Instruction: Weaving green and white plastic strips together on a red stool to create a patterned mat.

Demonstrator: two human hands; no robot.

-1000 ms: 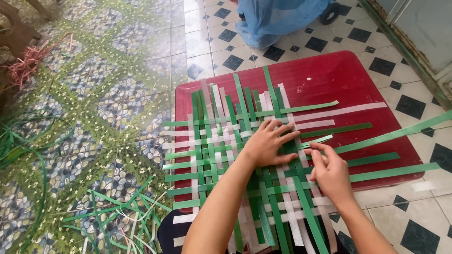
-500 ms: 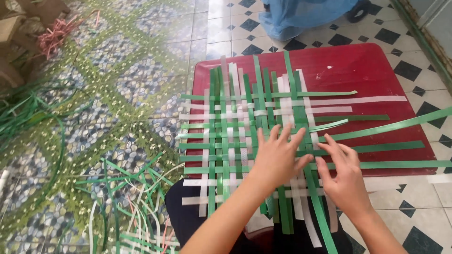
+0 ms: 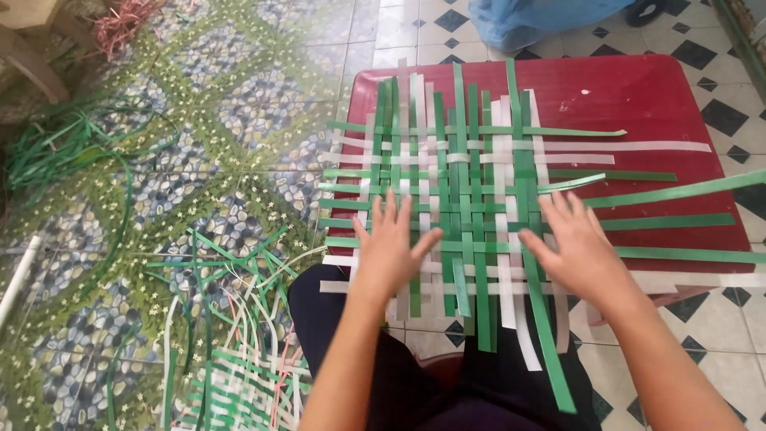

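A green-and-white woven strip mat (image 3: 459,199) is pressed flat on a red table (image 3: 638,96), the left hand (image 3: 391,247) and right hand (image 3: 578,247) laid open, fingers spread. Beyond the fingertips, loose strip ends await tightening, judged the next move.

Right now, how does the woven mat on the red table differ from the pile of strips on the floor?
The woven mat is an orderly grid of crossed green and white strips; the pile of strips is a loose tangle. The mat lies flat on the red table, the pile on the patterned floor. Both hands, left hand and right hand, press flat on the mat; neither touches the pile. Both are made of green and white strips.
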